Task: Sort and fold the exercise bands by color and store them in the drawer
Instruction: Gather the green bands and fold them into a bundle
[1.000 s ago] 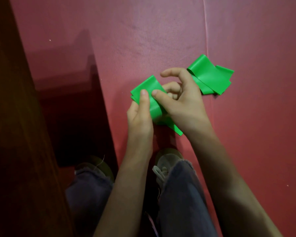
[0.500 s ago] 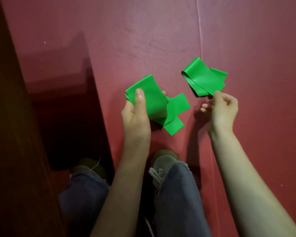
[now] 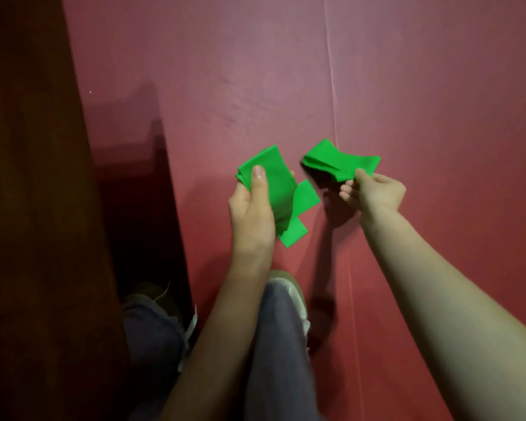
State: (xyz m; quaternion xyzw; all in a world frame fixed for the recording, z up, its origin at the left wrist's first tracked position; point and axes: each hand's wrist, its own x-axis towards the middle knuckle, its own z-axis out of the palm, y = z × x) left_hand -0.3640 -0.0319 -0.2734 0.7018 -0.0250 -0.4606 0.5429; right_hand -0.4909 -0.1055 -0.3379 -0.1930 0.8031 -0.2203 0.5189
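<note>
My left hand (image 3: 251,208) grips a folded green exercise band (image 3: 278,183), thumb pressed on top, with two loose ends hanging out at the lower right. My right hand (image 3: 374,192) pinches the near edge of a second folded green band (image 3: 334,162), lifted a little off the red mat, with its shadow beneath it. The two bands are a short gap apart. No drawer can be made out in the head view.
A red floor mat (image 3: 255,71) with a seam (image 3: 336,117) running top to bottom covers the floor. Dark wooden furniture (image 3: 28,177) stands along the left. My legs in grey trousers and a shoe (image 3: 289,287) are below the hands.
My right hand let go of the band in my left hand, reached to the second band on the mat, pinched it and raised it off the mat. The left hand kept its grip.
</note>
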